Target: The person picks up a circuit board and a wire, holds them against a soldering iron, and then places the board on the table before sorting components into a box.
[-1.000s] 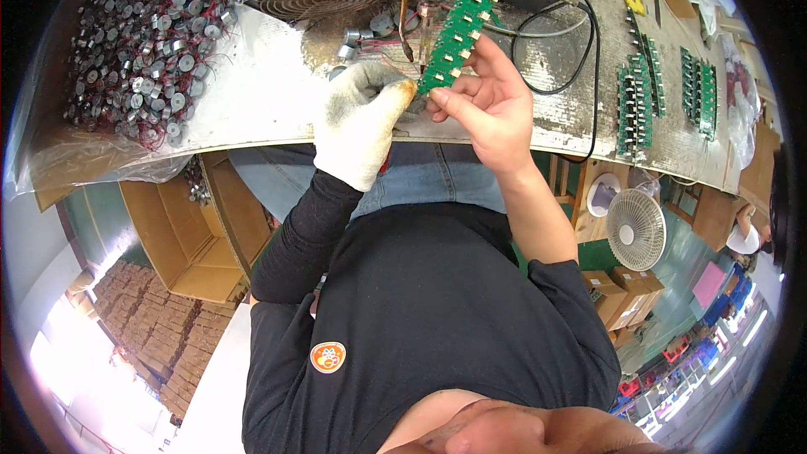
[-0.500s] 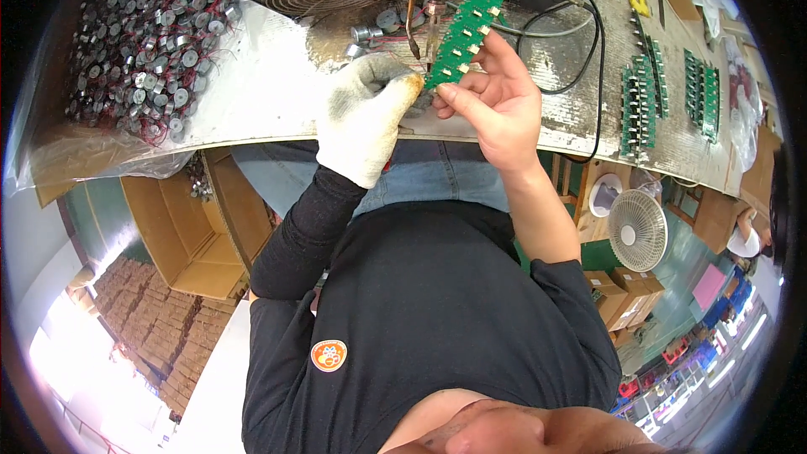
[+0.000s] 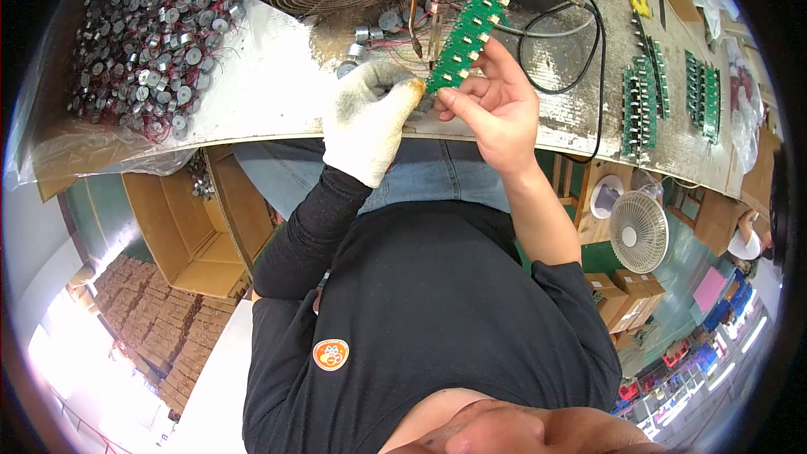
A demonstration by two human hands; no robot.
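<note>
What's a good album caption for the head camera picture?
A bare right hand holds a green circuit board, the gloved left hand close by its lower end.

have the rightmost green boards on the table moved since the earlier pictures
No, the rightmost green boards lie at the same spot, judged against the table under them.

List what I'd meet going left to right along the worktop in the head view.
Heap of small metal cylinders with red wires → gloved left hand → bare right hand holding a green circuit board → nearer group of green boards → farther-right group of green boards → clear plastic.
</note>
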